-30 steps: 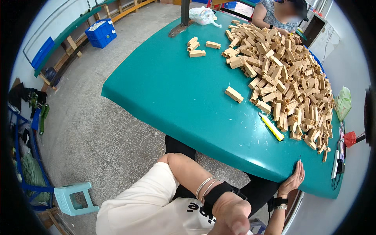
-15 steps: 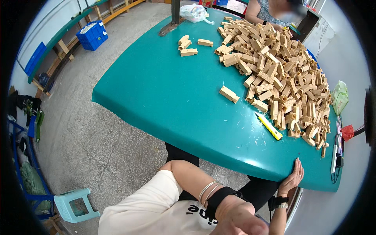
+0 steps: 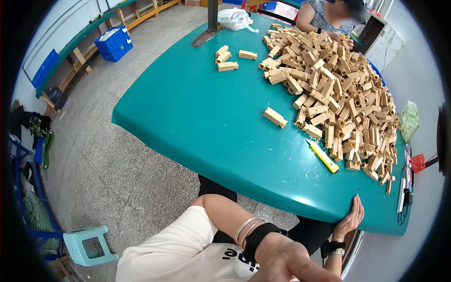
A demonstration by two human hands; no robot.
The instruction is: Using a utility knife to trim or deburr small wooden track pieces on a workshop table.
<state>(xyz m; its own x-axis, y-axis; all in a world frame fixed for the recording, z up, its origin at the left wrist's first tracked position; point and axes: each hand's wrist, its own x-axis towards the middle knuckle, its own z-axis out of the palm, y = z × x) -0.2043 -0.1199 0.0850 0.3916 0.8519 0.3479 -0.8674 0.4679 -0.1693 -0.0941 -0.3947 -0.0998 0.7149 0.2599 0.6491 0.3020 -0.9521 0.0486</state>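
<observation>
My right hand [image 3: 350,219] rests on the near right edge of the green table, its fingers stretched flat and together, holding nothing. My left hand [image 3: 286,261] is raised close in front of my body at the lower edge. Its thumb points to the right, while its other fingers are cut off by the picture's edge, so any grip is hidden. A yellow utility knife [image 3: 322,156] lies on the table beyond my hands. Just past it spreads a big heap of tan, square hollow blocks [image 3: 336,98] with notched ends. One single tan block [image 3: 275,117] lies left of the heap.
Several loose blocks [image 3: 227,66] lie farther left on the green tabletop [image 3: 188,117], near a metal post [image 3: 212,21] and a white plastic bag [image 3: 235,19]. Across the heap a person [image 3: 324,19] works. A power strip [image 3: 401,195] lies at the right edge. A light-green stool [image 3: 89,245] stands left.
My left hand has shifted slightly right and down, its thumb now pointing further right. My right hand stays on the table edge. Across the table, the person's hands have moved a little.
</observation>
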